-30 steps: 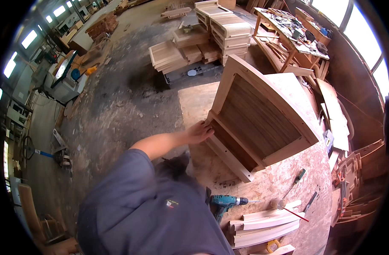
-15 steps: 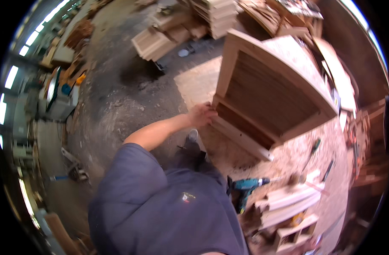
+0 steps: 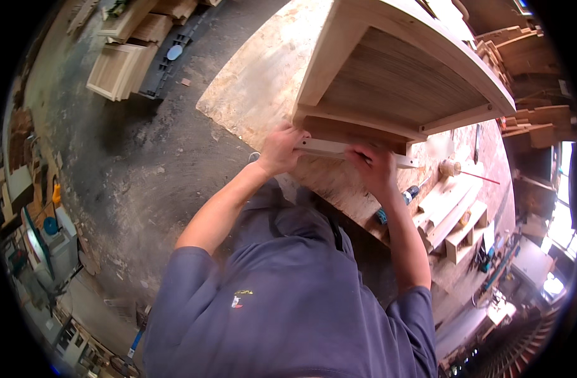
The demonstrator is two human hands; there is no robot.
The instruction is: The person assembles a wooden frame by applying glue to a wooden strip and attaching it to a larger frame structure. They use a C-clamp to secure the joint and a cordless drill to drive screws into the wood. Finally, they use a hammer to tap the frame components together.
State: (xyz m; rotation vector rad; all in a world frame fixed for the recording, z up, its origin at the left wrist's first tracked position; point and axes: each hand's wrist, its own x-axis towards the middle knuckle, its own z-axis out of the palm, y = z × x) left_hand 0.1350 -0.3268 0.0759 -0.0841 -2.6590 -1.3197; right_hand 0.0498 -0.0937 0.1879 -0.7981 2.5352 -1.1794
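A pale wooden cabinet frame [image 3: 339, 53] with a darker inset panel [image 3: 389, 82] stands on a particleboard bench top [image 3: 257, 88]. Along its near lower edge runs a narrow wooden rail [image 3: 329, 148] with small dark holes. My left hand [image 3: 281, 150] is closed around the rail's left end, at the frame's corner. Farther right, my right hand [image 3: 378, 170] is at the rail with its fingers curled together. Something small and dark shows at those fingertips, but I cannot make out what it is.
Right of my right forearm lie a teal cordless drill [image 3: 398, 203], partly hidden, a stack of pale wood strips [image 3: 449, 205], a glue pot [image 3: 450, 167] with a red stick, and a small slotted wooden piece [image 3: 468, 236]. Cabinet parts [image 3: 121, 69] stand on the floor at far left.
My right hand has come up from the lower right to the rail. My left hand stays at the rail's left end. The view has turned, and the frame appears nearer.
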